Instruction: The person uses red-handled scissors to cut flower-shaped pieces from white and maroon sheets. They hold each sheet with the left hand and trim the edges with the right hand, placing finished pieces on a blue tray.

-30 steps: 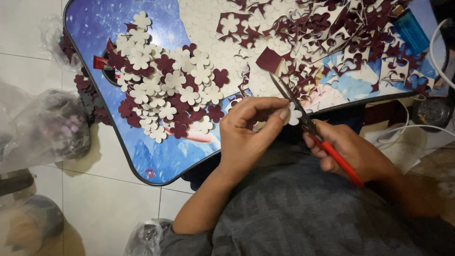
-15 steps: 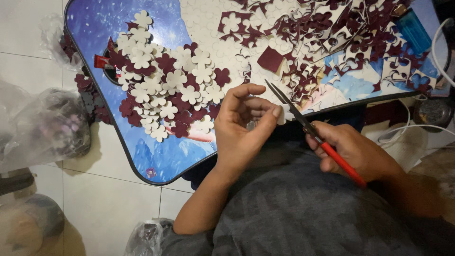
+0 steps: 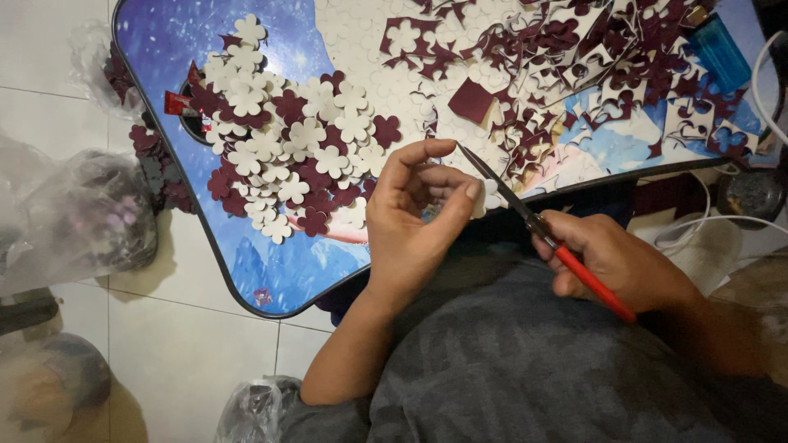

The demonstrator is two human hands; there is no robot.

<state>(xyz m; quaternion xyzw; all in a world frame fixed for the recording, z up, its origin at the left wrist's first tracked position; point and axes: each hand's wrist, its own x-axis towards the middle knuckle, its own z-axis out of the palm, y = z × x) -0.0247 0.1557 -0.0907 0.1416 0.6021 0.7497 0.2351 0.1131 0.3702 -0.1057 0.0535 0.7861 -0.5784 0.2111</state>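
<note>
My left hand pinches a small cream flower cutout between thumb and fingertips, just off the near edge of the blue table. In my right hand are red-handled scissors, gripped by the handle, with the blades angled up-left against the cutout. A heap of cream and maroon flower cutouts lies on the table to the left of my left hand. Maroon and cream offcut scraps cover the table's far right.
A blue lighter lies at the table's top right. A small red packet sits near the table's left edge. Clear plastic bags lie on the tiled floor at left, another bag by my elbow. White cables run at right.
My left hand has opened its upper fingers and turned the cutout. The scissors have shifted slightly along its edge.
</note>
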